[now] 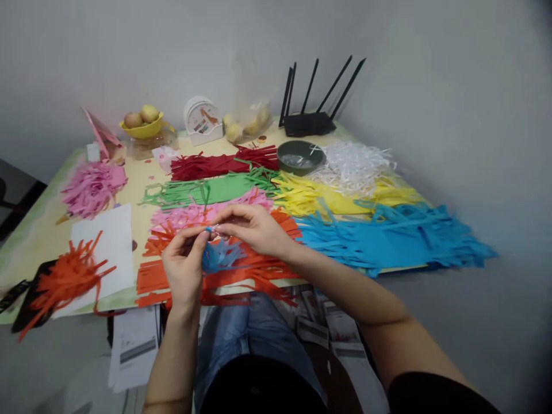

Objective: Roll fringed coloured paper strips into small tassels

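My left hand point(185, 259) pinches the top of a blue paper tassel point(222, 254), whose fringed strips hang below my fingers. From the other side, my right hand point(254, 227) closes its thumb and forefinger on the same spot, where a bit of white or pinkish material shows. Under both hands lie orange fringed strips point(254, 282) and pink fringed paper point(181, 217). Blue fringed sheets point(388, 241) spread to the right of my right wrist. Farther back are a green fringed sheet point(228, 188), a dark red one point(215, 165) and a yellow one point(336, 198).
At the back stand a black router point(309, 123), a dark bowl point(299, 156), a giraffe-printed holder point(203, 122) and a yellow fruit bowl point(142, 129). White strips point(356, 164) pile at right. An orange tassel bunch point(71, 276) lies by white paper point(116, 247); a pink bunch point(95, 187) sits behind.
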### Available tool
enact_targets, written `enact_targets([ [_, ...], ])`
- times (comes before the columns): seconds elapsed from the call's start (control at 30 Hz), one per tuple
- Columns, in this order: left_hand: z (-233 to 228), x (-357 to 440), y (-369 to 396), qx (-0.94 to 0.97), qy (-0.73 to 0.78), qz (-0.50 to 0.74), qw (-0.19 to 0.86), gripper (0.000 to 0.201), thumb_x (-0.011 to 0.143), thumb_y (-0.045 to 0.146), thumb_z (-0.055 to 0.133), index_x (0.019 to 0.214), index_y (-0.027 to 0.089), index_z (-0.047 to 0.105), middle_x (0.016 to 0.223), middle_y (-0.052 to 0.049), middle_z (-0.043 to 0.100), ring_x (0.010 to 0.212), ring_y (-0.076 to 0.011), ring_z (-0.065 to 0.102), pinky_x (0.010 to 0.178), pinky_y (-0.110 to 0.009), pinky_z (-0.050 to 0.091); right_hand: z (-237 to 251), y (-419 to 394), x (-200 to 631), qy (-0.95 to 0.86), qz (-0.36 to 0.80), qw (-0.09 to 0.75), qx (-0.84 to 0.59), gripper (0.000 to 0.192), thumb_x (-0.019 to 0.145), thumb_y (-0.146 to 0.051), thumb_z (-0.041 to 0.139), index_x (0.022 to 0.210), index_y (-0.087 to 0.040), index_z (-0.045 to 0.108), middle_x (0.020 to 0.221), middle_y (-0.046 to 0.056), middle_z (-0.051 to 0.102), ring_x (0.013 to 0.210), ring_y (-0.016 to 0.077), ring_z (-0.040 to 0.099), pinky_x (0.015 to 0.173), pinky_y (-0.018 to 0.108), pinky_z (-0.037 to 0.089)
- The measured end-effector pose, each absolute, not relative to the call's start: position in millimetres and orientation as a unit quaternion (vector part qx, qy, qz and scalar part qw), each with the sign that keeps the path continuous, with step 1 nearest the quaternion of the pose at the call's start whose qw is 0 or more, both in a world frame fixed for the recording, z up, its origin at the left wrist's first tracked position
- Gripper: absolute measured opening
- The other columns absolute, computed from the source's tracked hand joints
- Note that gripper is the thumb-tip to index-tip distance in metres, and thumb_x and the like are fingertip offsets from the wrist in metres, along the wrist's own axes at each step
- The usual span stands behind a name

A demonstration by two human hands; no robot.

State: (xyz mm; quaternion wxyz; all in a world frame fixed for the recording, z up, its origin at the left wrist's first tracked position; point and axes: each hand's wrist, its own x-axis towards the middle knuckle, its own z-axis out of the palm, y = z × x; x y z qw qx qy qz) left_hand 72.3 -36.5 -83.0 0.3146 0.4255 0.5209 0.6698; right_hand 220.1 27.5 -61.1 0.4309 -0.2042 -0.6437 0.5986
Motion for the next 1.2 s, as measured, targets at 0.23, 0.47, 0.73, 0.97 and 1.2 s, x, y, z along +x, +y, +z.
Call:
enact_targets([
  [0.23,-80,61,-66,0.482,0.539,0.653,0.223,0.010,0.082,0.028,0.076,0.086,0.018,0.076,0.079,-0.001,0.075,0.073,-0.0131,0.070,0.071,-0.023,0.054,-67,9,202,-0.612,0.635,0.429,-0.198,0.030,0.078,-0.041,0.078,0.088,-0.015,0.070,0.079,0.003,0.072,0.069,0.0121,0.066,0.066,0.025,0.055],
  [0.47,-79,53,-85,0.552,0.573,0.598,0.100,0.008,0.085,0.026,0.072,0.086,0.019,0.075,0.081,-0.001,0.074,0.077,-0.0132,0.068,0.073,-0.024,0.051,-71,-11,192,-0.648,0.573,0.440,-0.241,0.027,0.081,-0.041,0.074,0.085,-0.015,0.070,0.076,0.003,0.069,0.065,0.0111,0.061,0.061,0.024,0.051],
  [0.73,-84,50,-90,0.513,0.539,0.636,0.205,0.006,0.082,0.022,0.075,0.086,0.018,0.074,0.081,-0.001,0.074,0.076,-0.0128,0.069,0.073,-0.022,0.052,-75,-20,191,-0.687,0.519,0.440,-0.254,0.020,0.087,-0.034,0.066,0.092,-0.015,0.069,0.082,0.003,0.070,0.065,0.0107,0.060,0.061,0.024,0.048],
  [0.97,-87,49,-95,0.525,0.558,0.626,0.147,0.007,0.081,0.022,0.075,0.079,0.018,0.071,0.076,0.000,0.071,0.074,-0.0120,0.067,0.072,-0.022,0.052,-73,-18,194,-0.788,0.389,0.423,-0.220,0.014,0.092,-0.027,0.062,0.084,-0.016,0.067,0.082,0.004,0.069,0.074,0.0130,0.060,0.069,0.026,0.047],
  [1.2,-96,44,-92,0.438,0.532,0.675,0.263,0.016,0.073,0.026,0.083,0.076,0.017,0.070,0.077,-0.002,0.074,0.071,-0.0134,0.070,0.069,-0.023,0.055,-73,-19,193,-0.782,0.401,0.430,-0.205,0.014,0.090,-0.031,0.067,0.089,-0.017,0.071,0.084,0.004,0.069,0.075,0.0133,0.060,0.069,0.026,0.047],
])
